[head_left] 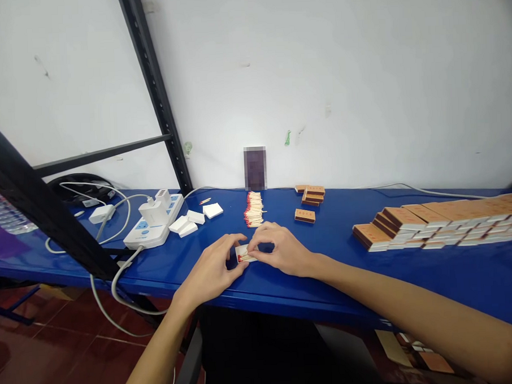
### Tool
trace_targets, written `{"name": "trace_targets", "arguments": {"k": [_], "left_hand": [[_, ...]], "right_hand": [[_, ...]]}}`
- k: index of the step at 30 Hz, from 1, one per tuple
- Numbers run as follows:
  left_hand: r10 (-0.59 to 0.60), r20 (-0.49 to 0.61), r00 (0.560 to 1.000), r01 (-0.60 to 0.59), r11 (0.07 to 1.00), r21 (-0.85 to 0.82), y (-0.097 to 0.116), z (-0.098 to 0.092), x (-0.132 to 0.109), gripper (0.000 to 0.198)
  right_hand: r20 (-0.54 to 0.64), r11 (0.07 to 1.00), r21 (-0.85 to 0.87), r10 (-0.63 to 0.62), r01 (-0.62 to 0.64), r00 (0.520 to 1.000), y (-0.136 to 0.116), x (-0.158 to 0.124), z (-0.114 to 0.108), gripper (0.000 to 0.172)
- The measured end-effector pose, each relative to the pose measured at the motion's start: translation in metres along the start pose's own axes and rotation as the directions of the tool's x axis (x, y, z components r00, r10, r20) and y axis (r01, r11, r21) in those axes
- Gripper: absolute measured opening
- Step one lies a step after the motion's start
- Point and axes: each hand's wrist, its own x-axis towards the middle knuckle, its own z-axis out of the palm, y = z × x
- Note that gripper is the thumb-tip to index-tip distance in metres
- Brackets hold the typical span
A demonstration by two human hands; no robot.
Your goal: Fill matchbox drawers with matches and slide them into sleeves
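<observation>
A small white matchbox tray (240, 250) lies on the blue table near its front edge, with red-headed matches in it. My left hand (212, 268) curls round the tray's left end, thumb and fingertips at its sides. Over the right part of the tray is my right hand (287, 250), thumb and forefinger pinched together on matches (244, 256); its fingers hide how many it grips. Just beyond both hands sits a pile of loose matches (253, 210), red heads pointing left.
White trays (191, 217) lie left of the pile, beside a power strip (155, 226) with cables. Brown matchboxes (304, 215) sit right of it; a long stack of matchboxes (427, 221) fills the right side. Black shelf posts (153, 77) rise at left.
</observation>
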Motion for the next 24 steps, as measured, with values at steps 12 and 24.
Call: {"name": "trace_targets", "arguments": {"k": [12,24], "left_hand": [[-0.005,0.001,1.000,0.004,1.000,0.028,0.001,-0.002,0.000,0.035],[0.001,0.015,1.000,-0.001,0.999,0.051,0.004,-0.002,0.004,0.027]], "right_hand": [[-0.156,0.993,-0.114,0.019,-0.038,0.988,0.019,0.005,-0.011,0.010],[0.005,0.905,-0.304,0.314,-0.298,0.949,0.064,0.016,-0.014,0.011]]}}
